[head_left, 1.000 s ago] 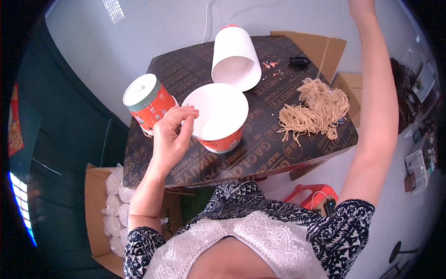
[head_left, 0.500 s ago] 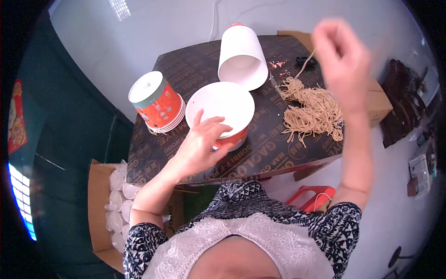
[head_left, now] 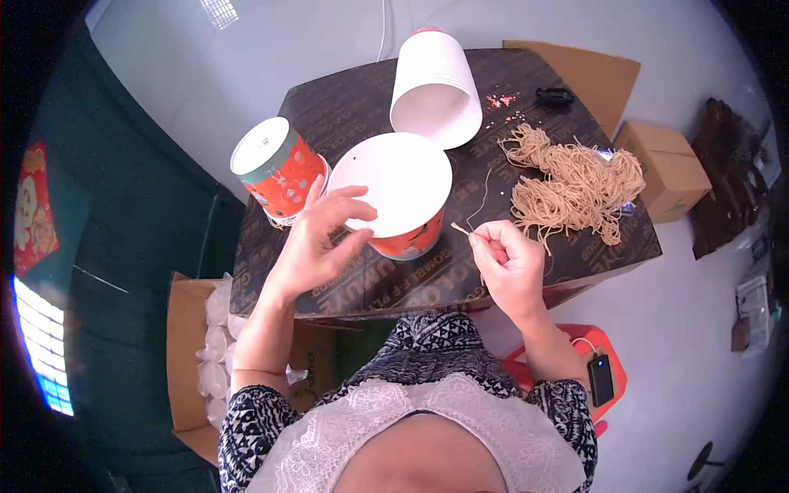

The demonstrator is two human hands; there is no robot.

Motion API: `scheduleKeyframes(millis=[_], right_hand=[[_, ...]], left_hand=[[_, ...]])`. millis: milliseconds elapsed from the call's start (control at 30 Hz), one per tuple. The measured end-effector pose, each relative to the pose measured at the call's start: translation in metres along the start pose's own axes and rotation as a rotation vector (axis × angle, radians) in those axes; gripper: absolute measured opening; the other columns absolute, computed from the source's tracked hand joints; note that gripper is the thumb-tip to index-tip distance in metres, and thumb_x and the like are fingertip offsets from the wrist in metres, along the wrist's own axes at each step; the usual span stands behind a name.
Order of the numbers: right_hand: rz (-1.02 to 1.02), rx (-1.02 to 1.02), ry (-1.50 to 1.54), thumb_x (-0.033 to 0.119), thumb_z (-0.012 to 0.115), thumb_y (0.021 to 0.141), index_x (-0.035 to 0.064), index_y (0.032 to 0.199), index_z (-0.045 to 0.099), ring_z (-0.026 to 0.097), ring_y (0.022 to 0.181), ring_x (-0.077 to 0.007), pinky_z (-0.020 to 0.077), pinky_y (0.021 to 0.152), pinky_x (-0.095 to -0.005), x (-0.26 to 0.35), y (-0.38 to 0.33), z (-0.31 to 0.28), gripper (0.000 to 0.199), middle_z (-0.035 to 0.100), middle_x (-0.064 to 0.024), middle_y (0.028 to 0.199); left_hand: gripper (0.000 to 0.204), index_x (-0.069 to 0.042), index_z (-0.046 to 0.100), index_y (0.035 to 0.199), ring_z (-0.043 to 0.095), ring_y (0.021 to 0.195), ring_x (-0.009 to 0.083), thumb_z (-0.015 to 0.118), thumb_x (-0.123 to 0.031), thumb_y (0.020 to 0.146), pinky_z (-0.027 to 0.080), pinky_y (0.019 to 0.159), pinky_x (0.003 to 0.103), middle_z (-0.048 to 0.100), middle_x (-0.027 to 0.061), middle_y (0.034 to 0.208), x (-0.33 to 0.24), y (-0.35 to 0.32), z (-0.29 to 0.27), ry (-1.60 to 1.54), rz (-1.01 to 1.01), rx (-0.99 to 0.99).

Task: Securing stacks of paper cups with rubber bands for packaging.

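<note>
In front of me a white-lined paper bucket (head_left: 415, 238) with an orange patterned outside stands upright, its mouth facing up. My left hand (head_left: 316, 242) is at its left rim, fingers apart and loosely curved, fingertips over the mouth and thumb near the outer edge. To the right of the bucket my right hand (head_left: 511, 261) is closed in a pinch on a thin tan string (head_left: 462, 229). A short end sticks out past the fingertips, and a fine strand trails up the table. Beyond that hand lies a heap of tan string (head_left: 567, 193).
An upside-down stack of orange buckets (head_left: 292, 177) stands at left. White nested buckets (head_left: 436, 74) lie on their side at the back. Coloured bits (head_left: 500, 102) and a black object (head_left: 555, 96) lie on the dark table (head_left: 329, 107). Cardboard boxes (head_left: 666, 168) and a red stool (head_left: 612, 386) stand at right.
My right hand has come down from above the string heap to beside the bucket, bringing a string with it. My left hand has shifted slightly left along the rim.
</note>
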State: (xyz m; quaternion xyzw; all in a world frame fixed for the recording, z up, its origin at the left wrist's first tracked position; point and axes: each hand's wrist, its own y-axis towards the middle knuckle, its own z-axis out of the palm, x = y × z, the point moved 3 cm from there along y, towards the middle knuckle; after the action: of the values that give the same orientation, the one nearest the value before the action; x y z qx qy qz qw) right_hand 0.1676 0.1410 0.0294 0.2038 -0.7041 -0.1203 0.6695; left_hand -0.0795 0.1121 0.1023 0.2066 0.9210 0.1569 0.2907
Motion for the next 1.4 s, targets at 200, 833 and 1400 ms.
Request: scheduleKeyframes(millis=[200,833,1400], right_hand=[[-0.075,-0.018,-0.004,-0.004,0.067,0.086,-0.0014,0.083,0.058,0.046,0.054,0.0012,0.0372,0.048,-0.0187,-0.007,0.004,0.014,0.009,0.052,0.0035,0.059],[-0.149,0.042,-0.107,-0.008,0.063,0.086,-0.0014,0.083,0.057,0.039,0.054,0.0030,0.0318,0.048,-0.0167,-0.010,0.012,0.023,0.009,0.046,0.0071,0.060],[-0.150,0.070,-0.181,-0.002,0.071,0.079,0.0027,0.083,0.057,0.054,0.047,-0.0121,0.0423,0.046,-0.0275,-0.013,0.016,0.027,0.015,0.055,-0.0048,0.059]], left_hand=[[0.015,-0.005,0.069,0.098,0.060,0.119,0.0292,0.066,-0.004,0.083,0.019,0.115,0.061,0.071,0.0102,0.102,0.003,0.003,-0.003,0.006,-0.031,-0.049],[0.012,-0.005,0.069,0.096,0.060,0.118,0.0279,0.064,-0.005,0.086,0.020,0.116,0.060,0.070,0.0091,0.102,-0.005,0.031,0.007,0.023,0.031,0.055],[0.028,-0.001,0.067,0.113,0.063,0.109,0.0284,0.062,-0.010,0.087,0.046,0.099,0.038,0.069,0.0149,0.111,0.002,0.066,0.032,-0.188,0.052,0.419]])
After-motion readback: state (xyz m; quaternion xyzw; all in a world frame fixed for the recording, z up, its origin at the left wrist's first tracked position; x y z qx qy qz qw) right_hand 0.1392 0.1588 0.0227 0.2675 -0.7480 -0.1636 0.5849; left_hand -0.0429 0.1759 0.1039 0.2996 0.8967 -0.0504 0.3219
